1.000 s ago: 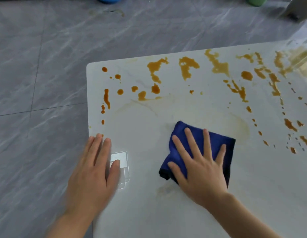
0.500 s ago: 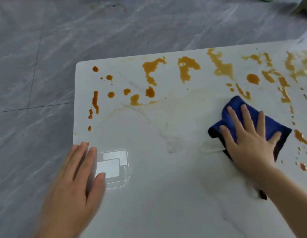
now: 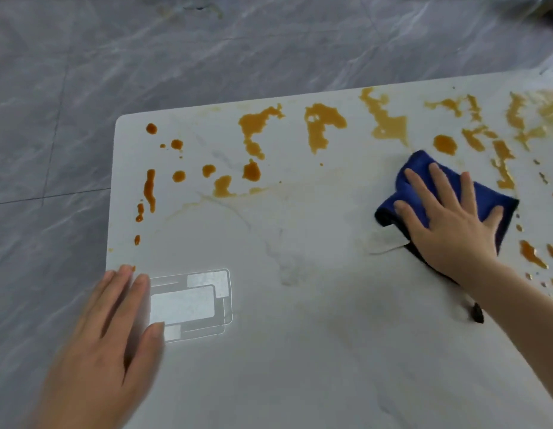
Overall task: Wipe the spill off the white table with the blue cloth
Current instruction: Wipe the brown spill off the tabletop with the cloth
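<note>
Right hand: the right hand (image 3: 451, 230) lies flat on the blue cloth (image 3: 420, 178), fingers straight and spread; its grip is wide, pressing rather than pinching, probably so the whole palm bears down and the cloth drags evenly
Blue cloth: folded into a thick pad on the right part of the white desk (image 3: 300, 366); its far corner sits just beside the orange patches of the spill (image 3: 324, 125); a darker edge of cloth trails back under the wrist toward the near side
Left hand: the left hand (image 3: 108, 342) rests flat at the desk's near left edge, fingers together and straight, holding nothing; its grip is loose and wide; it looks placed there to brace the body while the other arm reaches
Spill: orange blotches and drops run along the far side from the left corner to the right edge, with more drops at the right beyond the cloth; the middle and near areas show only faint yellowish smears, so the task seems partly done
Surroundings: a bright rectangular reflection (image 3: 188, 305) lies on the desk beside the left fingers; grey marbled floor (image 3: 52, 88) lies beyond the desk
Obstructions: nothing stands between the cloth and the far blotches; the forearm hides part of the cloth's near edge
</note>
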